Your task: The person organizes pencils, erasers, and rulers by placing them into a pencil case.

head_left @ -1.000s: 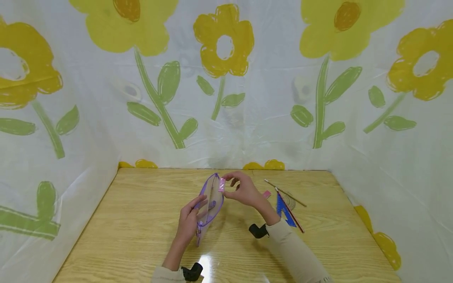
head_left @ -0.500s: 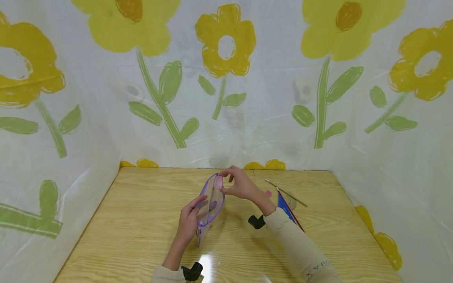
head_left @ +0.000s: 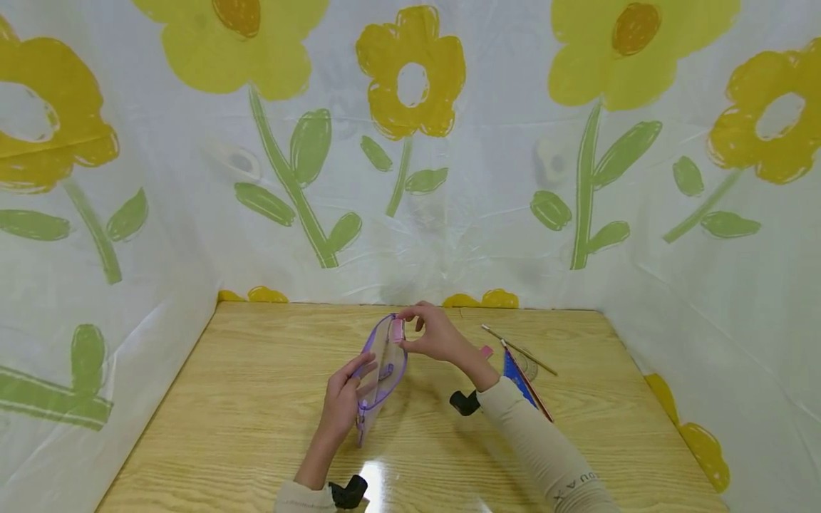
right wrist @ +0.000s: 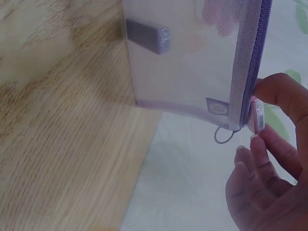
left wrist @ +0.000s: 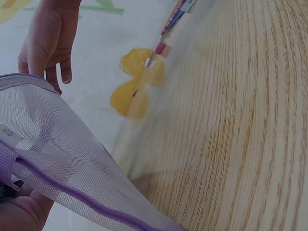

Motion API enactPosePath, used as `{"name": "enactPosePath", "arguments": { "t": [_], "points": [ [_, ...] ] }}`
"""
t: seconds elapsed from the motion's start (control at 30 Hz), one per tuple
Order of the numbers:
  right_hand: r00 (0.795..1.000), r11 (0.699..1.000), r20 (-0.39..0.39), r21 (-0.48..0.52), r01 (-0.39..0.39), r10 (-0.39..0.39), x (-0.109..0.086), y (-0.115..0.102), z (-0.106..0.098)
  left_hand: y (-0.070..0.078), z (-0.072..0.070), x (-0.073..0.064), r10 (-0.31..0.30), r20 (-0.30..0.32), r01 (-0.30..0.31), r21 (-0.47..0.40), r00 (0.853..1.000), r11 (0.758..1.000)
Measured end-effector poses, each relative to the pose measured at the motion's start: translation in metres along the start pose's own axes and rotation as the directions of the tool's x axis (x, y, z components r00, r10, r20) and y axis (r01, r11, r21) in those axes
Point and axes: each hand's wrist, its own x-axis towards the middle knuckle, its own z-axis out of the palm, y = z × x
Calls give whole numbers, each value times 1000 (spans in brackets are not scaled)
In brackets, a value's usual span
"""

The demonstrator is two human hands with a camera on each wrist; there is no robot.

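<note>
My left hand (head_left: 340, 406) holds a mesh zip pouch (head_left: 381, 390) with purple edging upright over the table, its mouth spread open. At the pouch's far upper end, my right hand (head_left: 439, 338) pinches a small pink wrapped block, like an eraser (head_left: 398, 330), between thumb and finger. The right wrist view has this eraser (right wrist: 258, 115) right at the purple zip edge, partly covered by it. Through the mesh, a dark block (right wrist: 147, 36) shows inside the pouch. In the left wrist view the mesh (left wrist: 72, 139) hides part of both hands.
Right of the hands lie a pencil (head_left: 522, 350), a red-striped pencil (head_left: 529, 385), a blue set square (head_left: 515, 374), a clear protractor (head_left: 529, 366) and a pink piece (head_left: 487, 351). Flowered cloth (head_left: 442, 235) walls in the wooden table (head_left: 244, 413).
My right hand has moved slightly left, bringing the eraser from beside the pouch's rim to within its mouth. Over the last half second hardly anything moves. The left hand keeps its place.
</note>
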Motion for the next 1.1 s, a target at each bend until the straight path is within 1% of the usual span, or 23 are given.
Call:
{"name": "enactPosePath", "arguments": {
  "t": [0.23, 0.37, 0.57, 0.73, 0.87, 1.0, 1.1],
  "points": [
    [1000, 1000, -17, -27, 11, -11, 0, 2, 0, 2, 1, 1, -14, 1, 14, -20, 1000, 1000],
    [1000, 1000, -17, -28, -4, 4, 0, 4, 1, 2, 1, 1, -26, 6, 26, -27, 1000, 999],
    [999, 1000, -32, 15, -8, 8, -2, 3, 0, 1, 2, 2, -32, 4, 32, -27, 999, 999],
    [999, 998, -51, 59, 9, -6, -4, 5, 0, 0, 2, 3, -25, -3, 25, -26, 1000, 999],
    [998, 997, -62, 76, 25, -20, -6, 7, 1, -1, 1, 4, -9, -9, 9, -16, 1000, 1000],
    [997, 996, -71, 83, 37, -31, -9, 8, 3, -1, 1, 4, -21, -20, 20, -32, 1000, 999],
    [997, 996, -69, 83, 26, -20, -11, 8, 4, -1, -1, 3, -39, -27, 38, -45, 999, 998]
  ]
}}
